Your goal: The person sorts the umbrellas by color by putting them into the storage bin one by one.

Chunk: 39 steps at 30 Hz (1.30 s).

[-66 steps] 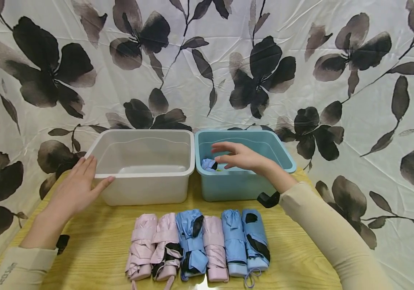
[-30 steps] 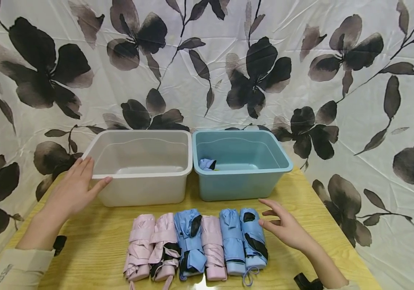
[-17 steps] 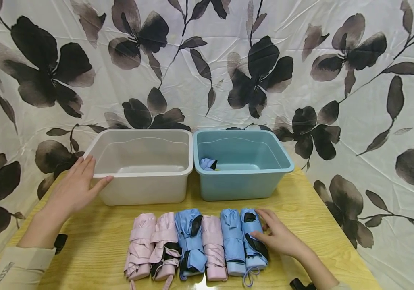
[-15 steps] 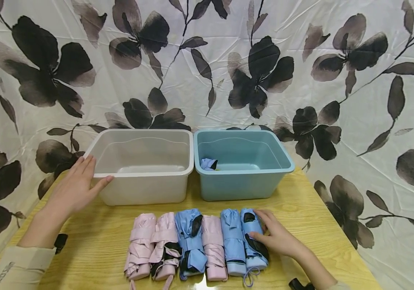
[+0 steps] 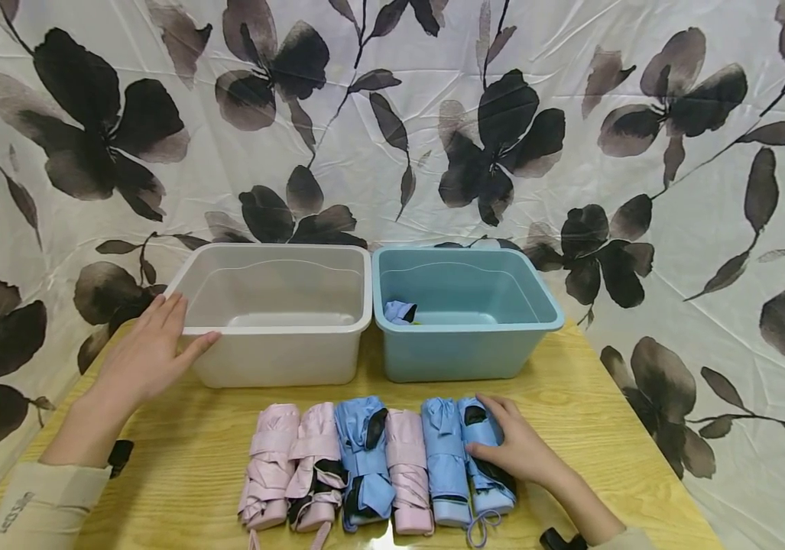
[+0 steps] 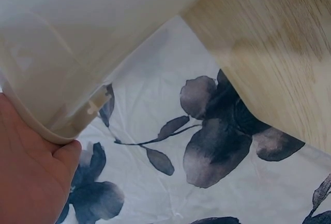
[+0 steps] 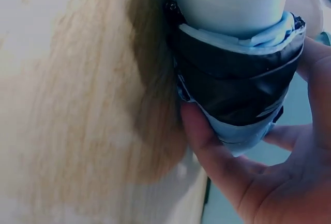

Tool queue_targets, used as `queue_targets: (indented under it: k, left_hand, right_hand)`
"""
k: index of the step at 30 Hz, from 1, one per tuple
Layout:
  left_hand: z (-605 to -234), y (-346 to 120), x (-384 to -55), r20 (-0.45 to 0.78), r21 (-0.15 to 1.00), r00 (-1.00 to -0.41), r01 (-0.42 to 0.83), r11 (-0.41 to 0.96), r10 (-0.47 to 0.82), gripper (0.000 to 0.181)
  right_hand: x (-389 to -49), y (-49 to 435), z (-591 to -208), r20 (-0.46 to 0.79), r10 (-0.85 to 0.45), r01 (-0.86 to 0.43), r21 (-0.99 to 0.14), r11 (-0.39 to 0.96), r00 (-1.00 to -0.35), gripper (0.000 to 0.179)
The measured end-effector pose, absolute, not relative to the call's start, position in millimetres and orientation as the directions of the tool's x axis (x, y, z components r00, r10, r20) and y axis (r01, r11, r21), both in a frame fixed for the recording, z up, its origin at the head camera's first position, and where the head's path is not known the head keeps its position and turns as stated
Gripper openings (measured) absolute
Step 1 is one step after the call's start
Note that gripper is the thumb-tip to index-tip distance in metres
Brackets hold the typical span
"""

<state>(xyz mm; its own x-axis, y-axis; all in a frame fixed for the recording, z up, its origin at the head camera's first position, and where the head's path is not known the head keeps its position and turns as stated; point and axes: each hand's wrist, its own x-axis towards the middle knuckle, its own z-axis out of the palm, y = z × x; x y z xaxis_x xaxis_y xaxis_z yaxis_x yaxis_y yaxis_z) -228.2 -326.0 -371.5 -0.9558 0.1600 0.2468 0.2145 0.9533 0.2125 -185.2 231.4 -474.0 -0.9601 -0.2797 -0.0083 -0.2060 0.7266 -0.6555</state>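
My right hand (image 5: 521, 452) grips a folded blue umbrella (image 5: 491, 489) at the right end of a row, thumb on its top and fingers along its far right side. In the right wrist view the same umbrella (image 7: 232, 79) shows its pale blue end cap and black inner cloth, with fingers around its sides. On the near left corner of the white bin (image 5: 271, 359) rests my left hand (image 5: 141, 355), fingers straight along the rim and thumb over the front edge. The left wrist view has this hand (image 6: 31, 167) right at the bin's corner.
Left of the held umbrella lie another blue umbrella (image 5: 444, 462), a pink umbrella (image 5: 407, 470), a blue-and-black umbrella (image 5: 367, 466) and two more pink umbrellas (image 5: 271, 466). A teal bin (image 5: 457, 355) beside the white one contains a blue cloth bundle (image 5: 399, 312). A floral curtain (image 5: 392, 122) hangs behind the table.
My right hand has come out of the teal bin, down to the rightmost blue umbrella, and closed around it. My left hand has stayed on the white bin.
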Motion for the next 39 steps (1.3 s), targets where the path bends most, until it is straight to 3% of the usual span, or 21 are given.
queue_targets:
  k: [20,39]
  left_hand:
    - [-372.5,-326.9,-228.1,0.247,0.208,-0.955,0.216,0.954,0.162,0.094]
    - [-372.8,-326.3,-228.7,0.245,0.207,-0.957,0.208,0.956,0.155,0.094]
  right_hand:
    - [-172.3,236.7,-475.1,0.094,-0.113,-0.142,-0.804,0.578,-0.989,0.090]
    - [-169.4,229.9,-447.6,0.390,-0.030,-0.371,-0.846,0.382,-0.920,0.091]
